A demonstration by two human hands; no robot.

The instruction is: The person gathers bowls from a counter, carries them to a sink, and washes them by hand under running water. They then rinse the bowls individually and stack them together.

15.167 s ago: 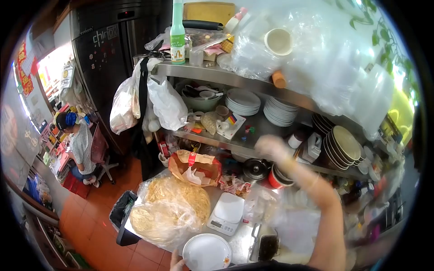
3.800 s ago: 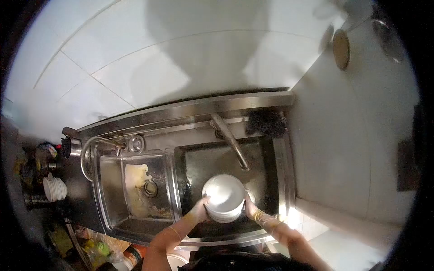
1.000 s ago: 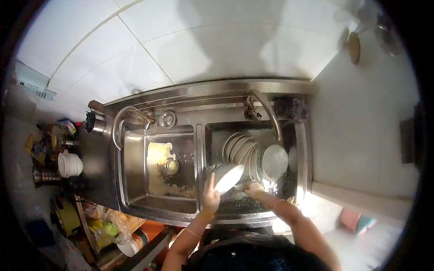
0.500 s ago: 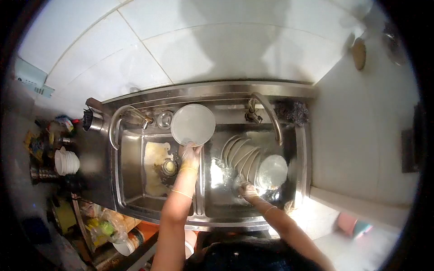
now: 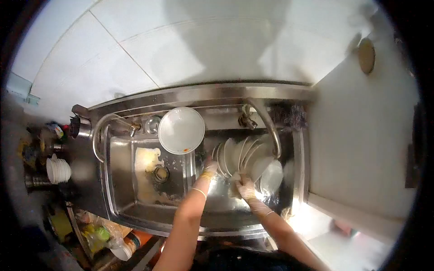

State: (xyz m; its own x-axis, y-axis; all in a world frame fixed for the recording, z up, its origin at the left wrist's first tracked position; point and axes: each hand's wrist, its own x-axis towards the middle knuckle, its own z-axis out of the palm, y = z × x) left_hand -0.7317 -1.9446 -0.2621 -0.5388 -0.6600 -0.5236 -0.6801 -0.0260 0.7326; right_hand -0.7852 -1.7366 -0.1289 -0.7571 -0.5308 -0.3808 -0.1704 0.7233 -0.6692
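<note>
My gloved left hand (image 5: 209, 168) is in the right basin (image 5: 217, 210), closed at the rim of the leftmost white plate (image 5: 216, 156); its fingertips are partly hidden. In my gloved right hand (image 5: 246, 187) is a pale sponge or cloth (image 5: 234, 186), beside the lower rims of the plates. Several white plates (image 5: 231, 154) lean in a row in this basin, with a wet, shiny one (image 5: 271, 177) at the right end. A white shallow dish (image 5: 181, 130) with an orange speck rests at the back, above the divider between the basins.
The left basin (image 5: 121, 180) holds yellowish residue (image 5: 145, 176) around its drain (image 5: 160, 174). Curved taps (image 5: 96, 137) (image 5: 270, 124) arch over both basins. A stack of white dishes (image 5: 58, 170) stands on the left counter; a dark scrubber (image 5: 293, 116) lies at the back right.
My left hand has let go of the dish at the back and moved down and right to the leaning plates. My right hand stays low in the right basin. The view has shifted slightly.
</note>
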